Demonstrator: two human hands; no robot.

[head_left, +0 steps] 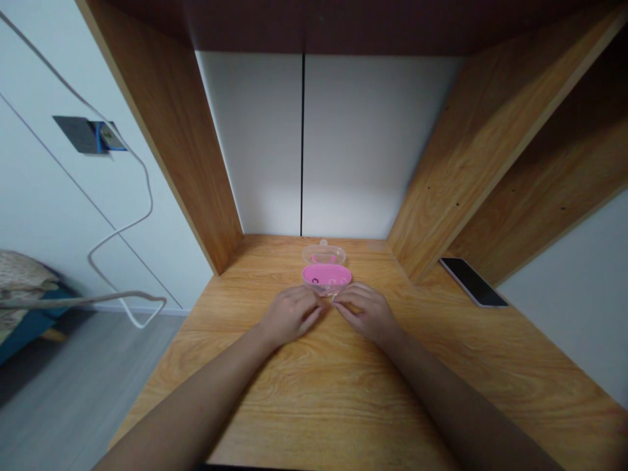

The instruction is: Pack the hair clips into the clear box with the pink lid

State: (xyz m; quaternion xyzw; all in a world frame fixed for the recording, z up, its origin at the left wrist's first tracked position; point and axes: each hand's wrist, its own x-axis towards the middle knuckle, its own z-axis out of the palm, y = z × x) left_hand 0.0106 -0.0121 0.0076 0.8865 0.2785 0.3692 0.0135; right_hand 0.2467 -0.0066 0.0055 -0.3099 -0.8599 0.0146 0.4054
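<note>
At far left, a thin white cable [148, 190] is hanging in loops before a pale wall [167, 261]. The person's left hand [294, 314] is resting near the wood-grain tabletop [304, 405], its fingers curling inward; whether it is grasping anything cannot be told. An oval pink plastic case [324, 271] is lying open just beyond both hands, its clear oval lid [324, 250] extending behind. The right hand [367, 314] is bringing its fingertips together at the case's near edge; its grasp cannot be determined. Farther right, a flat black-screened phone [473, 282] is lying near a wooden upright [441, 216].
</note>
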